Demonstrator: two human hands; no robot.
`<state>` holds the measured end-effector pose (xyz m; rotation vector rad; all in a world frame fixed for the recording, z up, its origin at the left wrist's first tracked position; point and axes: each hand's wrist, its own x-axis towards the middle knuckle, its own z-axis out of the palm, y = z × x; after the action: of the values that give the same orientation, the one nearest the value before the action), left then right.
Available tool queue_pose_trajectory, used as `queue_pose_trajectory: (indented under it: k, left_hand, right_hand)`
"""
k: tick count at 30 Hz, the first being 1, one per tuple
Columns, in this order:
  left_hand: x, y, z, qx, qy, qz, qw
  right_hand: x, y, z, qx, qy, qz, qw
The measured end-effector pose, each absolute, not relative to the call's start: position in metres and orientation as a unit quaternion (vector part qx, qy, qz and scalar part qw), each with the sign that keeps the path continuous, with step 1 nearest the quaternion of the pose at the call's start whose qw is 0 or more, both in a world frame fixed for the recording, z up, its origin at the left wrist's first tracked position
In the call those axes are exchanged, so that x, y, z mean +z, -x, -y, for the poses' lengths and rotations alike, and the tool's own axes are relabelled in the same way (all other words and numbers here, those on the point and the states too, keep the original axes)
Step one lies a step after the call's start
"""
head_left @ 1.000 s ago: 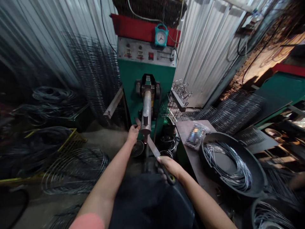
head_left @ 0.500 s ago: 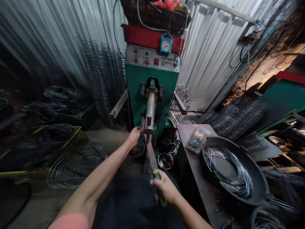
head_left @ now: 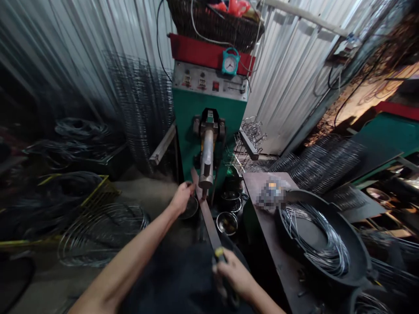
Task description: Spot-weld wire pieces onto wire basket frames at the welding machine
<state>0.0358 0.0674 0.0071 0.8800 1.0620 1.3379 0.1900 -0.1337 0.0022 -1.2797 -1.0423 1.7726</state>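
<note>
My right hand (head_left: 234,272) is wrapped round the dark, yellow-banded handle of a long flat file (head_left: 209,222). The grey blade slants up and away from me, passing under the metal tip of the arm (head_left: 207,159) of a green machine (head_left: 188,104). Near the blade's far end is my left hand (head_left: 181,198), its thumb and fingers closed at the blade's left edge. My fingers partly hide that contact. Below the arm, a metal bowl (head_left: 227,223) stands right of the blade; another bowl (head_left: 190,208) is partly behind my left hand.
A teal clock (head_left: 230,62) stands on the machine. On the right, a bench (head_left: 258,213) bears a black round pan (head_left: 358,261) with coiled wire. To the left are a yellow crate (head_left: 98,192), wire racks (head_left: 104,235) and stacked wire rings (head_left: 140,109). Short bars flank the machine.
The file has slid toward me and slightly right under the machine's tip. Both hands have moved back with it. The view has shifted a little.
</note>
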Motion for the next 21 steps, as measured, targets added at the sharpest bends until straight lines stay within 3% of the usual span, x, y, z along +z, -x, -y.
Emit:
queue_pose_trajectory:
  k: [4, 9, 16, 21]
  left_hand:
    - [-0.002, -0.029, -0.067, 0.549, -0.386, -0.46, 0.581]
    - [0.019, -0.038, -0.107, 0.572, -0.366, -0.471, 0.563]
    - [-0.003, -0.038, -0.061, 0.543, -0.38, -0.43, 0.613]
    - [0.019, -0.045, -0.109, 0.574, -0.361, -0.429, 0.596]
  right_hand:
    - [-0.006, -0.194, 0.139, 0.739, 0.476, 0.339, 0.335]
    - [0.009, -0.178, 0.094, 0.71, 0.474, 0.404, 0.33]
    - [-0.002, -0.194, 0.153, 0.696, 0.516, 0.37, 0.336]
    - [0.012, -0.18, 0.08, 0.673, 0.491, 0.427, 0.353]
